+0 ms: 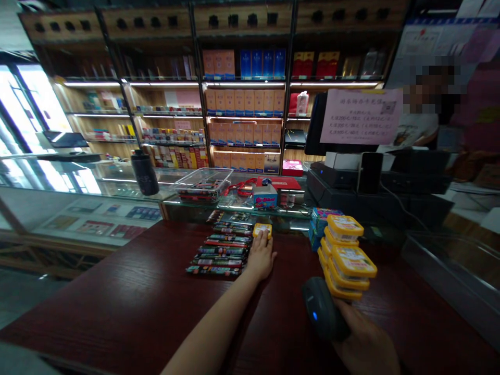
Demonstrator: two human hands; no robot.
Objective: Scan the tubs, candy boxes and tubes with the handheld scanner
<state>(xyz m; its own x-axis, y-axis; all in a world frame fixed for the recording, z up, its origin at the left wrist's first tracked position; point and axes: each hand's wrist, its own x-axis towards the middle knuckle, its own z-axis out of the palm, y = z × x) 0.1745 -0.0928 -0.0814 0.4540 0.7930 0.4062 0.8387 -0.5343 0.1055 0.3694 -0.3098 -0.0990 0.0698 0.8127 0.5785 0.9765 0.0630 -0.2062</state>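
Note:
My left hand (262, 256) stretches over the dark table, its fingertips resting on the near part of a small yellow-lidded plastic box (263, 228). The thumb stands apart from the fingers, and no grip on the box shows. Just left of this hand lies a row of slim, patterned, pen-like packets (221, 255), side by side. In the lower right, my right hand (365, 338) is wrapped around a dark barcode scanner (322, 307) with a blue light. Beyond the scanner rise stacked yellow-lidded boxes (353, 260), beside a stack of small blue patterned boxes (318, 232).
A glass counter holds a clear tray (205, 185) of more packets, a blue carton (265, 198) and a dark bottle (144, 173). A monitor with a pink sign (359, 115) stands at right, near another person (420, 122). A clear bin (449, 286) borders the table.

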